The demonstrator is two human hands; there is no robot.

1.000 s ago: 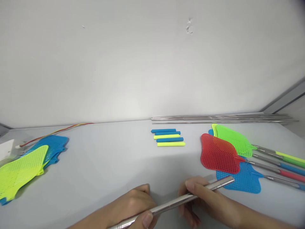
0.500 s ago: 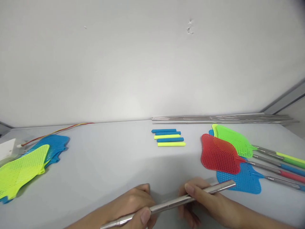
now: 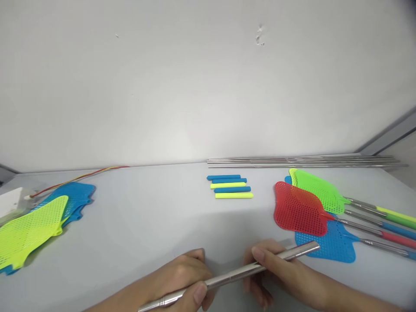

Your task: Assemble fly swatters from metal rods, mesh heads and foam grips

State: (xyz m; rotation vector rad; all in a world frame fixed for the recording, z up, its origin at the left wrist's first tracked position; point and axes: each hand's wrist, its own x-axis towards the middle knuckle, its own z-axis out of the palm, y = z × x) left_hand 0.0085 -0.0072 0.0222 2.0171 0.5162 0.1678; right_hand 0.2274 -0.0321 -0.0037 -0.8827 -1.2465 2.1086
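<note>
The slim silver metal tube (image 3: 238,273) lies aslant at the near edge of the grey tabletop (image 3: 146,225), held between both hands. The left hand (image 3: 185,277) is closed round its lower part, thumb on top; the right hand (image 3: 271,262) pinches it further up between thumb and fingers, the other fingers curled loosely beneath. The tube's low end runs close to the bottom of the view, so whether anything is fitted there is hard to tell.

The likeliest trouble, I judge, is slipping: the metal looks smooth, and the right hand's pinch is lighter than the left's wrap, so a twist or pull could slide or turn the tube in those fingers. Its free end points over the blue mesh swatter (image 3: 341,245), and a swing that way could knock it or the red mesh swatter (image 3: 297,208) overlapping it.

Beyond lies a bright green mesh swatter (image 3: 320,188). Five blue and yellow plastic sleeves (image 3: 233,196) lie mid-table, well apart from the hands, with thin metal rods (image 3: 253,161) behind. Loose yellow mesh heads (image 3: 32,227) lie far left, beside a white box (image 3: 11,203). Crowding is on the right; the left hand has more room.
</note>
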